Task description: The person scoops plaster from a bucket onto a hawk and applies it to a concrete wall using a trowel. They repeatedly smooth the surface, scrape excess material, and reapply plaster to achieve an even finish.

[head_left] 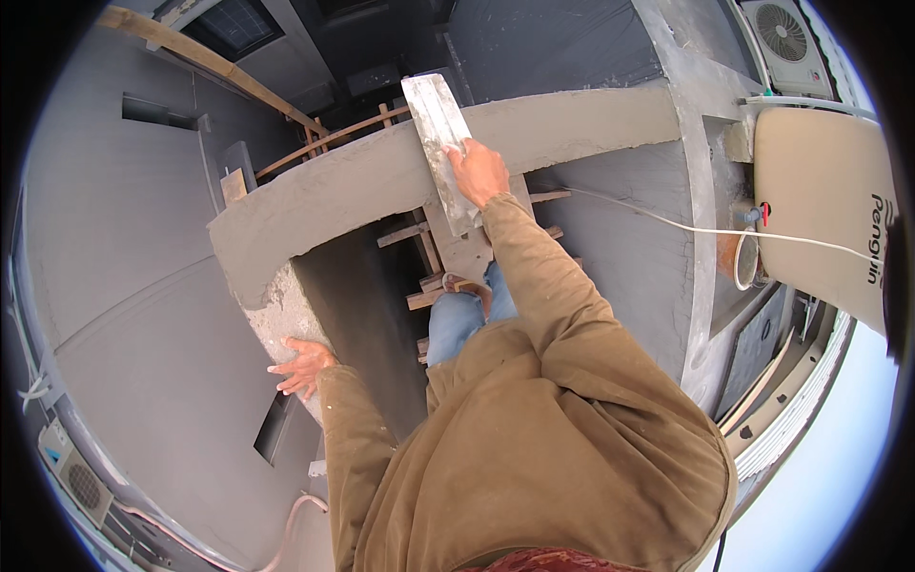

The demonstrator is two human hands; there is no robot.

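Along the plastered beam [581,129] I have room to left and right of the trowel [431,129], whose ends reach past the beam's far and near edges in my view, while a dark opening [357,286] drops away at the near edge, between the rough ledge [292,303] and the planks [404,235]. The trowel lies under my right hand [479,172], whose fingers curl tightly to hold it, though I cannot tell whether it touches the plaster. My left hand [303,366], fingers spread and gripping nothing, rests on the ledge, well apart from the trowel.
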